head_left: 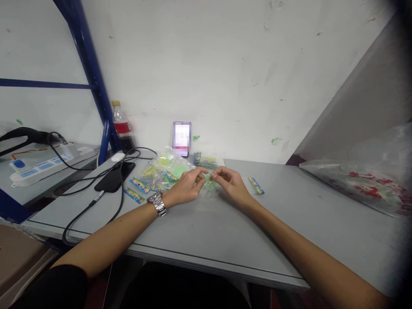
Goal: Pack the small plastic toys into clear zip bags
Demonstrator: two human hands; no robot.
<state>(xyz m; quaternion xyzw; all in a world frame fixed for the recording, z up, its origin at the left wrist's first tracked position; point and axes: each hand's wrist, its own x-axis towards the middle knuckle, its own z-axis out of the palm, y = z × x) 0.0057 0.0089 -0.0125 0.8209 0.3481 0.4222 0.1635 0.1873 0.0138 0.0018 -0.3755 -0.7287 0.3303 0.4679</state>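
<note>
My left hand (187, 185), with a metal watch (157, 203) on its wrist, is closed at the fingertips over the middle of the table. Facing it, my right hand (231, 183) pinches at the upper edge of a small light-green translucent piece (210, 183). The piece lies between both hands, with clear plastic around it; its exact kind cannot be made out. My left fingertips meet its other side, and what they grip is partly hidden. Left of the hands lies a pile of clear plastic bags (161, 165) with green and yellow pieces and colourful printed header cards (139, 185).
A lit phone (182, 138) leans on the wall. Another phone (112, 179) lies among black cables (120, 201) at left, near a cola bottle (122, 126). A power strip (48, 165) lies far left. One carded packet (256, 186) is right of my hands; a large plastic bag (363, 182) stands farther right.
</note>
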